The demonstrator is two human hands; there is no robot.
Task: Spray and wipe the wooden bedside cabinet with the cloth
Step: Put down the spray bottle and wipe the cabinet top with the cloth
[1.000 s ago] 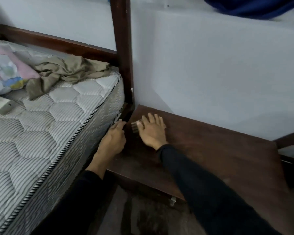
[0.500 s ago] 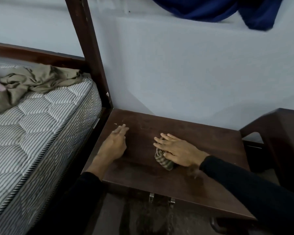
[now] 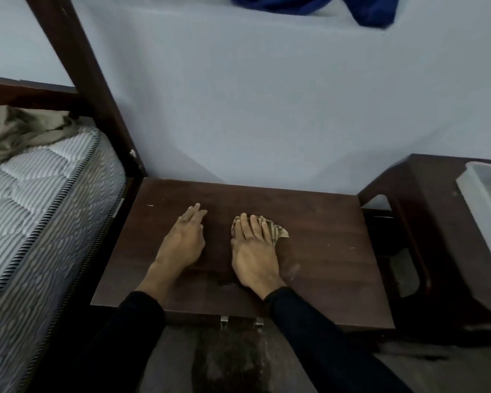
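**Cloth under our right palm, mid-cabinet**

We have the striped cloth [image 3: 270,228] pinned flat beneath our right hand [image 3: 253,251], fingers spread over it and pressing down rather than curled around it, so the grip is a flat press on the cloth, with its edge showing past the fingertips to the right. It sits near the middle of the wooden bedside cabinet [image 3: 323,251] top. Our left hand [image 3: 183,242] lies empty and flat just beside it, fingers together, bracing on the wood. The cloth lies ahead of and under the right palm, so we judge the right hand drives the next stroke. Bare wood stretches widest to the right, toward the neighbouring stool [image 3: 425,194]; the mattress [image 3: 40,194] borders the left. No spray bottle is in view.
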